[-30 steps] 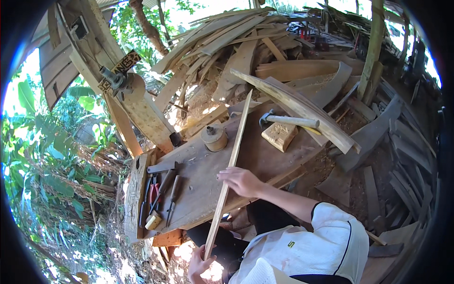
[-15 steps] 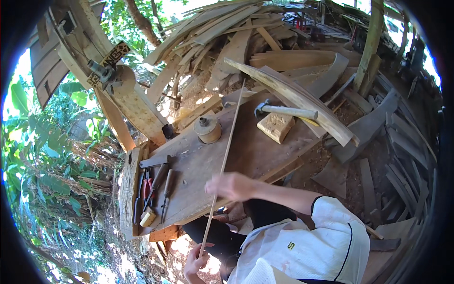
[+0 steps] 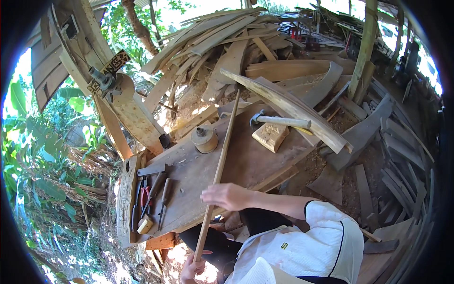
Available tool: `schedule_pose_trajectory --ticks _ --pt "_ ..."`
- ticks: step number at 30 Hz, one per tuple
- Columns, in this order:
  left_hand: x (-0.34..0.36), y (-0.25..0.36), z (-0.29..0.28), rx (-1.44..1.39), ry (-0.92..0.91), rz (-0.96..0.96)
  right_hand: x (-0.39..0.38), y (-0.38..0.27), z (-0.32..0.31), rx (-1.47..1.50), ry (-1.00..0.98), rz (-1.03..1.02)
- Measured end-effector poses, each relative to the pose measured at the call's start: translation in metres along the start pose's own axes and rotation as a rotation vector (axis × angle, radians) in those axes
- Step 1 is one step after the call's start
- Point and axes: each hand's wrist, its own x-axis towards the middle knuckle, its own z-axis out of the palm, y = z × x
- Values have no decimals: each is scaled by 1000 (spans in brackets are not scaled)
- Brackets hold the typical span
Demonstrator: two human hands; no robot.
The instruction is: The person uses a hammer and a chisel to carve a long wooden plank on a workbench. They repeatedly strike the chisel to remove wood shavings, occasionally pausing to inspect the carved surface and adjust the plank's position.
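In the head view, I have a brown wooden workbench (image 3: 189,182) running slantwise below me. The long, narrow, pale wooden strip (image 3: 221,163) crosses it, its near end out past the near edge and its far tip by the far edge. I see the left hand (image 3: 192,268) beyond the near edge, closed around the strip's near end. The right hand (image 3: 228,196) lies palm down across the strip above the near edge, fingers pointing left; I cannot tell how firmly it grips.

Near the far edge I make out a squat, round, tan container with a dark top (image 3: 205,139). Toward the right end sits a chunky, pale wooden block (image 3: 271,137), with a metal-headed hammer with a pale wooden handle (image 3: 286,122) lying across it. Along the left end I count red-handled metal pliers (image 3: 145,195), a slim tool with a brown wooden handle (image 3: 165,190) and a small, yellowish wooden block (image 3: 145,225), this last by the near left corner. Beyond the far edge rises a heap of grey-brown planks (image 3: 222,40).
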Motion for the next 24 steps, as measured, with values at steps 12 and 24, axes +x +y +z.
schedule_pose_trajectory --ticks 12,24 --pt "16 17 24 721 443 76 -25 -6 -2 59 -226 176" --pt "8 17 39 874 595 87 -38 39 -12 -146 -152 433"
